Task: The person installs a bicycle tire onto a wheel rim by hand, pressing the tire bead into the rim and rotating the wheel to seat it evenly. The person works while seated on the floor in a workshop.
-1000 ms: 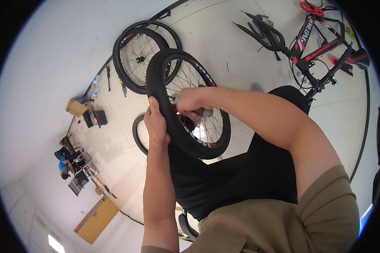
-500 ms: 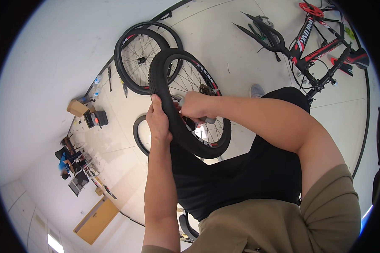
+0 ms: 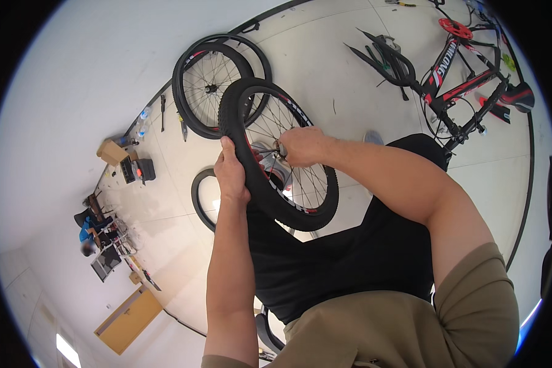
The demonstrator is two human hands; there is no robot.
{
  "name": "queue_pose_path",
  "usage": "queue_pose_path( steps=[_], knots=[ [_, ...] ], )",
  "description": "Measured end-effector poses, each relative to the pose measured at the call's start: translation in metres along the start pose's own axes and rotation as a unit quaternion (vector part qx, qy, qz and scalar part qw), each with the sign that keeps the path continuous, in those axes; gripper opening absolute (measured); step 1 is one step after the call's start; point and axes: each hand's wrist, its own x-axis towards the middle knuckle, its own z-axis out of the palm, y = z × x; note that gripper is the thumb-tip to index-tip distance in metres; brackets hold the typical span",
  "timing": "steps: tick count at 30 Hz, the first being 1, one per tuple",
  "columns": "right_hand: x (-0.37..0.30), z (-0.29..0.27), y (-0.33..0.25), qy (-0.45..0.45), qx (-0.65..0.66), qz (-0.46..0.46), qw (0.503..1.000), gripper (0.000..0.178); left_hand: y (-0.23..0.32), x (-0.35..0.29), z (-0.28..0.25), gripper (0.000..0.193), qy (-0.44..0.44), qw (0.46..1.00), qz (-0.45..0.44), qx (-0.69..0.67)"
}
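A bicycle wheel (image 3: 259,184) with a thick black tyre and a black rim with red and white marks stands tilted before my legs. My left hand (image 3: 232,173) grips its tyre on the left side, thumb on the outer tread and the other fingers reaching round to the inner side. At the wheel's middle, my right hand (image 3: 303,147) is closed around the hub, its knuckles covering most of it. Thin spokes run out from there to the rim. My right fingertips are partly hidden. A grey shoe shows through the spokes.
Another wheel (image 3: 213,126) and a loose tyre (image 3: 265,54) lie beyond, at the far left. A black and red bicycle frame (image 3: 438,76) lies at the far right. Left stand a cardboard box (image 3: 111,152) and a black toolbox (image 3: 143,169); a person (image 3: 87,236) sits further off.
My right hand has moved from the lower left part of the spokes up and right to the hub. My left hand keeps its hold on the tyre.
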Motion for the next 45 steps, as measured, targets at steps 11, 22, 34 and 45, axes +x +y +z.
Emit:
queue_pose_path(
  steps=[11, 22, 34, 45],
  knots=[
    [0.004, 0.019, -0.008, 0.026, 0.046, -0.009, 0.999, 0.035, -0.008, 0.006, -0.011, 0.070, 0.013, 0.999, -0.018, 0.035],
    [0.006, 0.007, -0.012, 0.031, 0.059, 0.015, 0.998, 0.035, 0.011, 0.011, -0.004, 0.069, 0.009, 0.999, -0.036, 0.038],
    [0.011, 0.023, -0.010, 0.056, 0.001, -0.027, 0.998, 0.035, 0.005, 0.009, -0.013, 0.071, 0.006, 0.999, -0.034, 0.029],
    [0.037, 0.033, -0.003, 0.016, 0.089, -0.072, 0.993, 0.051, -0.002, 0.009, -0.011, 0.072, 0.009, 0.999, -0.030, 0.020]
  ],
)
